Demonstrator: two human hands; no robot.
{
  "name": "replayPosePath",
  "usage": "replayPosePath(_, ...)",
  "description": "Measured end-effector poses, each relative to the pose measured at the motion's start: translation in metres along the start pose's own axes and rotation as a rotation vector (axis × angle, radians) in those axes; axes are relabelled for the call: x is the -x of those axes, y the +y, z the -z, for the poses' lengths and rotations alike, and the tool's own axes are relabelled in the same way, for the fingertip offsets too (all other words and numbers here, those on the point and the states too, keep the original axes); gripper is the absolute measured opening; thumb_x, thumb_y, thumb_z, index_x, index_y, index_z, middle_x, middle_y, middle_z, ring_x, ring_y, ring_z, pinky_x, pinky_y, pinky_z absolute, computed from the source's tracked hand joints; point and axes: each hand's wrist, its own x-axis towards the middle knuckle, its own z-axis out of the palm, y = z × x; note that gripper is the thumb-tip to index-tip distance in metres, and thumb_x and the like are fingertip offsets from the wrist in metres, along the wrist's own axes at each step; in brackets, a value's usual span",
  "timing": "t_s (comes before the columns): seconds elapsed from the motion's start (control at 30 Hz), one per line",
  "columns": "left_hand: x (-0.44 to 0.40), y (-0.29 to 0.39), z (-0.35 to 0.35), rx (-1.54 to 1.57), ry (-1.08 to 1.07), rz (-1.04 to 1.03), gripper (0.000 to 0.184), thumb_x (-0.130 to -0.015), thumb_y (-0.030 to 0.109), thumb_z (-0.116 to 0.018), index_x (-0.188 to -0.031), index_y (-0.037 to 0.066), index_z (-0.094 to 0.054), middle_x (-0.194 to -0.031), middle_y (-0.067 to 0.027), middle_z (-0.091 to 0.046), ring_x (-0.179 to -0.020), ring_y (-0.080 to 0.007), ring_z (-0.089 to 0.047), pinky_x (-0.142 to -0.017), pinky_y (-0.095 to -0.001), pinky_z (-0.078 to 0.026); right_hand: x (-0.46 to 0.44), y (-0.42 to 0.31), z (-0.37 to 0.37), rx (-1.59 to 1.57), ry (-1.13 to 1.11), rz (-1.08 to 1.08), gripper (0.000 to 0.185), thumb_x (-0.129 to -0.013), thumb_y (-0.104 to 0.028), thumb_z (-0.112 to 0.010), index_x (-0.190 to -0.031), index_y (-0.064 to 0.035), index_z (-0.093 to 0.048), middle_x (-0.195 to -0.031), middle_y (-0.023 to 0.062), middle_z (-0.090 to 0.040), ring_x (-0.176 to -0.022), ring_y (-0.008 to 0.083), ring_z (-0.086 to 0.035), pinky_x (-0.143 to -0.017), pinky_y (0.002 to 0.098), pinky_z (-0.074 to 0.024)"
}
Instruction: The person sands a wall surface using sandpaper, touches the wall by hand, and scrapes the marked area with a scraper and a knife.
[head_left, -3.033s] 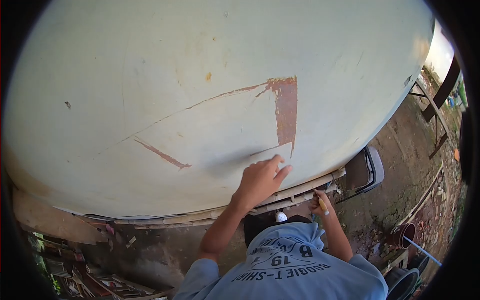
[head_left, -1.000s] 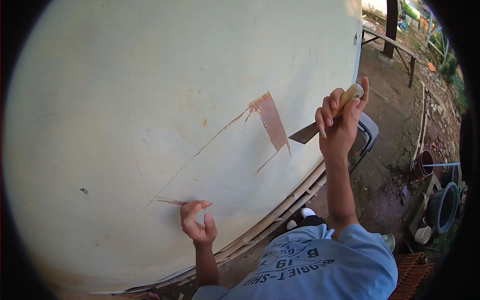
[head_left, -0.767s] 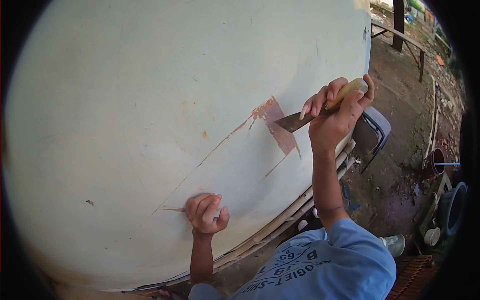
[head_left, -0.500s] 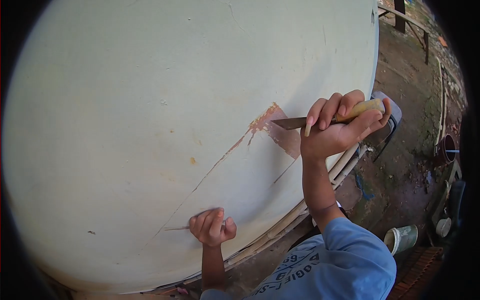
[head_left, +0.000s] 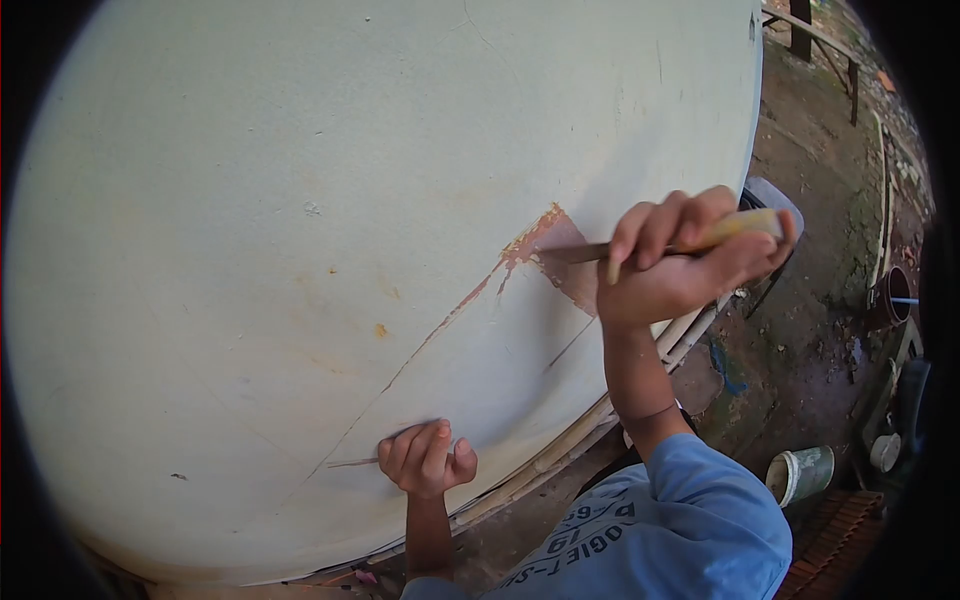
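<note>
My right hand (head_left: 680, 255) is wrapped round the yellowish handle of a knife (head_left: 575, 253). Its dark blade points left, with the tip against a reddish-brown bare patch (head_left: 562, 235) in a large pale, curved surface (head_left: 270, 180). Ragged, flaked edges border that patch, and a long brownish crack (head_left: 430, 338) runs from it down to the left. Lower down, my left hand (head_left: 427, 458) rests on the pale surface with its fingers curled. A short dark line (head_left: 352, 463) leads up to those fingers; whether they hold anything is hidden. The right hand is slightly blurred.
Bamboo-like poles (head_left: 545, 478) run along the surface's lower edge. On the muddy ground to the right lie a tipped whitish bucket (head_left: 803, 474) and a dark red bucket (head_left: 892, 298). A pale plastic chair (head_left: 778, 200) stands behind my right hand. A bench (head_left: 815, 38) is farther off.
The knife and my right hand have shifted slightly, and the blade tip sits a little lower left on the patch. My left hand has stayed almost in place.
</note>
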Motion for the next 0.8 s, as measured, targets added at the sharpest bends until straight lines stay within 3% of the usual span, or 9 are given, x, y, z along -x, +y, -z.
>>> replayPosePath(0.07,0.001,0.001,0.0,0.019,0.005,0.002,0.026,-0.084,0.024,-0.061,-0.107,0.012,-0.06,-0.073,-0.0004,-0.069,-0.062,-0.0142,-0.06,-0.057,-0.0294,-0.032,0.005,0.0,-0.004,0.063,-0.018,0.008,0.032,-0.105,-0.046,-0.028,-0.129,-0.0251,-0.026,-0.068,0.0022,-0.039,-0.033,0.0099,-0.025,-0.025,0.0266,-0.0346)
replayPosePath(0.17,-0.002,0.0,0.001,0.014,0.005,-0.002,0.024,-0.084,0.023,-0.061,-0.105,0.011,-0.06,-0.072,-0.0009,-0.068,-0.061,-0.0145,-0.059,-0.056,-0.0297,-0.032,-0.011,-0.016,0.006,-0.13,0.112,0.081,0.032,-0.105,-0.048,-0.028,-0.128,-0.0274,-0.025,-0.07,0.0034,-0.042,-0.034,0.0095,-0.028,-0.026,0.0256,-0.0361)
replayPosePath(0.27,-0.001,0.001,0.001,0.023,0.009,-0.005,0.023,-0.084,0.023,-0.061,-0.104,0.011,-0.061,-0.072,-0.0009,-0.068,-0.06,-0.0147,-0.059,-0.056,-0.0296,-0.031,0.008,0.001,-0.001,0.135,-0.028,0.101,0.032,-0.104,-0.051,-0.029,-0.127,-0.0293,-0.025,-0.073,0.0015,-0.041,-0.036,0.0092,-0.029,-0.027,0.0247,-0.0373)
replayPosePath(0.4,0.0,-0.001,0.0,0.041,0.026,-0.002,0.023,-0.084,0.023,-0.061,-0.104,0.01,-0.061,-0.071,-0.0007,-0.068,-0.06,-0.0149,-0.059,-0.056,-0.0295,-0.031,-0.01,-0.013,0.006,-0.035,0.102,0.133,0.034,-0.104,-0.049,-0.029,-0.13,-0.0269,-0.024,-0.072,0.003,-0.042,-0.036,0.0094,-0.028,-0.026,0.0256,-0.0369)
replayPosePath(0.5,-0.003,-0.001,0.0,0.031,0.019,-0.023,0.023,-0.084,0.023,-0.061,-0.103,0.01,-0.061,-0.07,-0.0009,-0.067,-0.059,-0.0149,-0.059,-0.056,-0.0296,-0.031,0.015,0.001,-0.003,0.107,-0.063,0.048,0.036,-0.104,-0.05,-0.029,-0.13,-0.0252,-0.024,-0.072,0.0021,-0.041,-0.036,0.0088,-0.028,-0.027,0.0252,-0.037)
replayPosePath(0.6,-0.001,-0.001,0.001,0.033,0.012,-0.015,0.023,-0.084,0.023,-0.061,-0.104,0.01,-0.061,-0.069,-0.0009,-0.067,-0.059,-0.0146,-0.058,-0.056,-0.0298,-0.031,-0.004,-0.005,0.004,-0.048,0.088,0.052,0.036,-0.104,-0.05,-0.026,-0.129,-0.0247,-0.024,-0.07,0.0025,-0.041,-0.035,0.0085,-0.027,-0.027,0.0246,-0.0362)
replayPosePath(0.67,0.0,-0.002,0.0,0.036,0.03,-0.014,0.023,-0.085,0.023,-0.061,-0.104,0.01,-0.061,-0.069,-0.0009,-0.067,-0.059,-0.0145,-0.058,-0.056,-0.0298,-0.03,-0.004,-0.008,0.003,-0.01,0.099,0.101,0.034,-0.104,-0.05,-0.025,-0.129,-0.0269,-0.025,-0.07,0.0027,-0.041,-0.035,0.0091,-0.027,-0.027,0.0247,-0.0366)
replayPosePath(0.77,0.0,0.0,0.0,0.042,0.029,-0.016,0.023,-0.085,0.023,-0.061,-0.104,0.01,-0.061,-0.069,-0.001,-0.067,-0.059,-0.0144,-0.058,-0.056,-0.0298,-0.03,0.003,-0.004,0.001,0.112,-0.055,0.093,0.033,-0.104,-0.051,-0.026,-0.129,-0.0289,-0.025,-0.07,0.0015,-0.04,-0.036,0.0088,-0.028,-0.027,0.0243,-0.0369)
replayPosePath(0.8,0.0,-0.001,0.0,0.036,0.026,-0.016,0.023,-0.085,0.023,-0.061,-0.104,0.01,-0.061,-0.069,-0.001,-0.067,-0.058,-0.0144,-0.057,-0.056,-0.0298,-0.03,-0.003,-0.007,0.005,0.092,0.014,0.123,0.032,-0.105,-0.05,-0.025,-0.13,-0.0296,-0.024,-0.069,0.0023,-0.04,-0.035,0.0089,-0.027,-0.027,0.0246,-0.0366)
